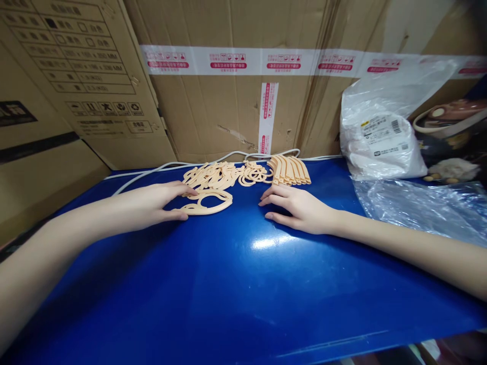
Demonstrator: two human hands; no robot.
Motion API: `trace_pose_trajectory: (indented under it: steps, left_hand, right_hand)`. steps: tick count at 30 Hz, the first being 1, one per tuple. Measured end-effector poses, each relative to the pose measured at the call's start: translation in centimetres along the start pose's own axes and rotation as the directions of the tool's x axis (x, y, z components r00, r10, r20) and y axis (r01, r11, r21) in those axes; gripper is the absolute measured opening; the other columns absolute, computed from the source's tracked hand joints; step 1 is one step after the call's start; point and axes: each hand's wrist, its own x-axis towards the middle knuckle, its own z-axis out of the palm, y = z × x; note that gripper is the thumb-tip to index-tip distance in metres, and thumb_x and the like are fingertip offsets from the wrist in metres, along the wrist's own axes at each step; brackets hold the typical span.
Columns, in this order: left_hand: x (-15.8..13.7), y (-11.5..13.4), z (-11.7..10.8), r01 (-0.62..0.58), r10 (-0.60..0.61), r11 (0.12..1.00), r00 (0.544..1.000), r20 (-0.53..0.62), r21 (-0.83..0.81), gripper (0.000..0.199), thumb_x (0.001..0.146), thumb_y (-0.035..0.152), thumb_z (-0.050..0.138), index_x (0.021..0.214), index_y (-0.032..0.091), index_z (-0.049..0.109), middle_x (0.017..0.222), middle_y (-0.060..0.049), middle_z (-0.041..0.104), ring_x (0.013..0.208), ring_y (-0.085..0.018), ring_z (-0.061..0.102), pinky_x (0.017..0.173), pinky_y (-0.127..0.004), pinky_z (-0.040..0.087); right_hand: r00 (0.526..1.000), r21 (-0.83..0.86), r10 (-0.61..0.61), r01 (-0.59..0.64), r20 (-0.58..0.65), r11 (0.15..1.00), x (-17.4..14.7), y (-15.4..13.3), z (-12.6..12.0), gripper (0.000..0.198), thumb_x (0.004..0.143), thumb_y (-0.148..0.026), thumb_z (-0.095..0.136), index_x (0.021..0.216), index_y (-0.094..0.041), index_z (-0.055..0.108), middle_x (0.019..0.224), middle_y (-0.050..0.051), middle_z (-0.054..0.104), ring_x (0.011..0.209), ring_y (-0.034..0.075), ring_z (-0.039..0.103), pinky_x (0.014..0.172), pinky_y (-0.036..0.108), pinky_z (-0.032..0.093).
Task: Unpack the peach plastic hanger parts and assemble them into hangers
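On the blue tabletop (228, 284), my left hand (160, 203) has its thumb and fingers on either side of the left end of a beige curved plastic piece (216, 209) with a looped opening. Just behind it lies a loose heap of similar beige pieces (211, 175). Beige rings (255, 173) sit to the right of that heap. Farther right, several curved beige strips (289, 170) are lined up side by side. My right hand (292, 205) rests in front of these strips, fingers apart and nothing in them; whether a knuckle touches the strips I cannot tell.
Cardboard boxes (228, 111) wall off the back and left side. A white cable (152, 172) runs along the rear edge. At right are a labelled white plastic bag (380, 147), a clear plastic sheet (422, 205) and a dark bag (449, 132) with a plush item.
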Motion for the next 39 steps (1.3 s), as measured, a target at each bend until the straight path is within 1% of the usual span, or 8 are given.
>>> trace_pose_trajectory:
  steps: [6, 11, 16, 19, 23, 26, 29, 39]
  left_hand:
    - [0.3, 4.5, 0.5, -0.106, 0.102, 0.994, 0.979, -0.177, -0.015, 0.053, 0.092, 0.058, 0.044, 0.133, 0.026, 0.053, 0.142, -0.006, 0.052, 0.132, -0.030, 0.045, 0.112, -0.046, 0.034]
    - [0.3, 9.1, 2.0, -0.259, 0.259, 0.966, 0.949, -0.179, 0.022, 0.045, 0.099, 0.047, 0.036, 0.135, 0.024, 0.052, 0.141, -0.006, 0.053, 0.134, -0.024, 0.044, 0.114, -0.043, 0.031]
    - [0.4, 9.6, 3.4, -0.347, 0.344, 0.938, 0.926, -0.158, 0.005, 0.047, 0.099, 0.048, 0.037, 0.135, 0.023, 0.052, 0.139, -0.007, 0.056, 0.134, -0.026, 0.044, 0.114, -0.046, 0.030]
    - [0.6, 9.3, 3.6, -0.352, 0.349, 0.936, 0.926, -0.147, 0.007, 0.047, 0.099, 0.049, 0.036, 0.130, 0.021, 0.057, 0.136, -0.008, 0.059, 0.134, -0.026, 0.044, 0.114, -0.046, 0.031]
    - [0.6, 9.4, 3.7, -0.344, 0.344, 0.939, 0.931, -0.121, 0.022, 0.051, 0.099, 0.050, 0.032, 0.131, 0.017, 0.056, 0.138, -0.009, 0.057, 0.135, -0.027, 0.043, 0.113, -0.045, 0.033]
    - [0.5, 9.6, 3.8, -0.332, 0.332, 0.943, 0.937, -0.113, 0.014, 0.051, 0.100, 0.050, 0.032, 0.131, 0.017, 0.055, 0.137, -0.009, 0.057, 0.132, -0.026, 0.046, 0.111, -0.045, 0.035]
    - [0.5, 9.7, 3.8, -0.314, 0.313, 0.949, 0.942, -0.122, 0.007, 0.050, 0.100, 0.050, 0.033, 0.130, 0.018, 0.056, 0.136, -0.009, 0.059, 0.130, -0.026, 0.049, 0.109, -0.044, 0.037]
    - [0.3, 9.7, 3.7, -0.309, 0.311, 0.950, 0.943, -0.118, 0.033, 0.052, 0.100, 0.050, 0.031, 0.132, 0.017, 0.055, 0.136, -0.009, 0.059, 0.129, -0.027, 0.049, 0.107, -0.045, 0.039]
  right_hand:
    - [1.000, -0.035, -0.011, 0.011, 0.018, 0.999, 0.0, -0.1, -0.1, 0.031, 0.097, -0.034, 0.046, 0.115, -0.015, 0.061, 0.117, 0.012, 0.062, 0.107, 0.021, 0.059, 0.094, 0.038, 0.049]
    - [0.999, -0.066, -0.030, 0.031, 0.021, 0.997, 0.0, -0.3, -0.2, 0.030, 0.097, -0.032, 0.046, 0.115, -0.015, 0.062, 0.116, 0.013, 0.062, 0.105, 0.022, 0.061, 0.092, 0.039, 0.050]
    - [0.999, -0.123, -0.019, 0.024, 0.039, 0.992, 0.3, -0.7, -0.6, 0.031, 0.096, -0.034, 0.047, 0.115, -0.015, 0.063, 0.113, 0.012, 0.065, 0.102, 0.023, 0.063, 0.090, 0.039, 0.050]
    - [0.991, -0.123, 0.104, -0.115, -0.088, 0.986, 0.7, 0.4, -2.1, 0.030, 0.096, -0.038, 0.048, 0.107, -0.016, 0.066, 0.103, 0.010, 0.069, 0.097, 0.024, 0.064, 0.086, 0.039, 0.049]
    - [0.870, -0.096, 0.381, -0.428, -0.312, 0.899, 0.5, 5.2, -4.8, 0.034, 0.094, -0.039, 0.046, 0.101, -0.016, 0.069, 0.098, 0.010, 0.072, 0.086, 0.023, 0.065, 0.074, 0.035, 0.049]
    - [0.795, -0.233, 0.549, -0.603, -0.259, 0.763, -0.4, 9.4, -5.5, 0.035, 0.089, -0.042, 0.048, 0.094, -0.017, 0.073, 0.096, 0.011, 0.072, 0.087, 0.027, 0.066, 0.073, 0.037, 0.047]
    - [0.698, -0.191, 0.685, -0.717, -0.209, 0.671, -1.3, 12.2, -4.7, 0.041, 0.089, -0.045, 0.047, 0.109, -0.017, 0.070, 0.100, 0.011, 0.072, 0.086, 0.027, 0.066, 0.070, 0.036, 0.046]
    - [0.629, -0.217, 0.752, -0.776, -0.199, 0.592, -0.9, 11.5, -3.8, 0.047, 0.084, -0.058, 0.051, 0.097, -0.018, 0.072, 0.095, 0.011, 0.074, 0.084, 0.027, 0.067, 0.059, 0.031, 0.040]
